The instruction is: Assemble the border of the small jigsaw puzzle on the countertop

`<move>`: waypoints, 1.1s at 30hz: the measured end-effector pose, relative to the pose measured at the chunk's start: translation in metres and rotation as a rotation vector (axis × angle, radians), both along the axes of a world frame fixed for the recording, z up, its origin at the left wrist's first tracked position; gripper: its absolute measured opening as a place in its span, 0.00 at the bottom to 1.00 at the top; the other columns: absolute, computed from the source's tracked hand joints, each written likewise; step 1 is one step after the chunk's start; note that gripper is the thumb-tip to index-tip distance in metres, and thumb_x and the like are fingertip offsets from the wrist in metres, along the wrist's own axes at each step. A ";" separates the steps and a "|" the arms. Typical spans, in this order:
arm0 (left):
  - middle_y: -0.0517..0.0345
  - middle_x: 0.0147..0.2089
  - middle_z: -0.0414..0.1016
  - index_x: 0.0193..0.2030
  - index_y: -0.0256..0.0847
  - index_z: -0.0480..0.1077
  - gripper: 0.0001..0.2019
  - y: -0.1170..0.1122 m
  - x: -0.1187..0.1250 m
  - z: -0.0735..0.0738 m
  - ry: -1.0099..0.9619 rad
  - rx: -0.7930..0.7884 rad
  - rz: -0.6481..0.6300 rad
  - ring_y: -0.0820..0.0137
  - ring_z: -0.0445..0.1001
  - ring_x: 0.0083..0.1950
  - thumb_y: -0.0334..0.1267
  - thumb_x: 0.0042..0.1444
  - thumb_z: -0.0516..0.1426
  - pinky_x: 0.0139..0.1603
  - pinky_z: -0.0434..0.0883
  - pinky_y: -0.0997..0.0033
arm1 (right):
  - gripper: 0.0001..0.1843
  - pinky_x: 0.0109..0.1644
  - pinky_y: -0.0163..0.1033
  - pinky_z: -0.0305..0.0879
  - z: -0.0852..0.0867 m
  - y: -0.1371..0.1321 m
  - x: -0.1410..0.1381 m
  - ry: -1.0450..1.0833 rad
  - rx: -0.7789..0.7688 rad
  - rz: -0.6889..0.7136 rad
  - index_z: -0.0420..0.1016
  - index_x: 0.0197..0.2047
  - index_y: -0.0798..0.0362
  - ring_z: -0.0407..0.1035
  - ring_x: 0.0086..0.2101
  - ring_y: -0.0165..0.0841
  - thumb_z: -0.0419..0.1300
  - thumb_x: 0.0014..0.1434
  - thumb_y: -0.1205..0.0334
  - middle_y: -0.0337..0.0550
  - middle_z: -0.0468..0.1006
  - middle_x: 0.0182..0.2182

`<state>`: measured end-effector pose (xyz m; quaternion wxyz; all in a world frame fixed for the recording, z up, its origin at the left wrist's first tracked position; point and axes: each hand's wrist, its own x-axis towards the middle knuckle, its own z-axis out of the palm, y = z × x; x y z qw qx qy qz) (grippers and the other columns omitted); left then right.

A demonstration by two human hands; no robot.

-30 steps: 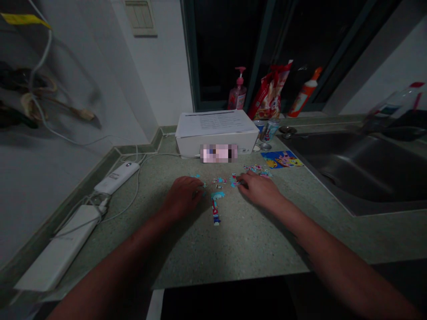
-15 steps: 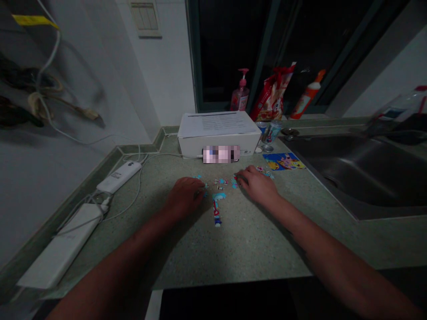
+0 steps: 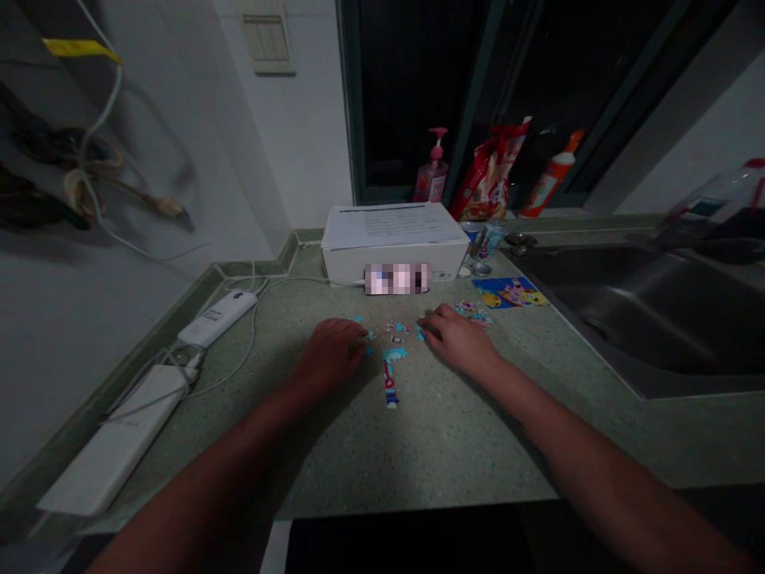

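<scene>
Head view: left hand (image 3: pixel 327 353) and right hand (image 3: pixel 459 341) rest low on either side of jigsaw pieces (image 3: pixel 395 328) on the tabletop (image 3: pixel 454 454), each grip half-curled, any hold impossible to tell, picture card (image 3: pixel 510 292) at 1 o'clock.

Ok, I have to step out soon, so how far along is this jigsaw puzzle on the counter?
Still early, by the look of it. Done: only a narrow strip of joined puzzle pieces seems assembled. In hand: the left hand and right hand rest among pieces on either side of it, though I can't tell whether either holds one. Left: many loose puzzle pieces lie unjoined, near a colorful picture card.
</scene>
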<state>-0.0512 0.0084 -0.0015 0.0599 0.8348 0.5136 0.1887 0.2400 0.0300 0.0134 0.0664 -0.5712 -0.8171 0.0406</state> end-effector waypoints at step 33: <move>0.40 0.49 0.83 0.50 0.38 0.81 0.15 0.007 -0.043 0.020 0.302 -0.152 0.201 0.53 0.81 0.50 0.27 0.64 0.54 0.53 0.75 0.54 | 0.15 0.45 0.40 0.68 -0.004 -0.006 0.003 -0.038 -0.008 0.029 0.83 0.57 0.47 0.79 0.47 0.40 0.56 0.76 0.61 0.49 0.80 0.53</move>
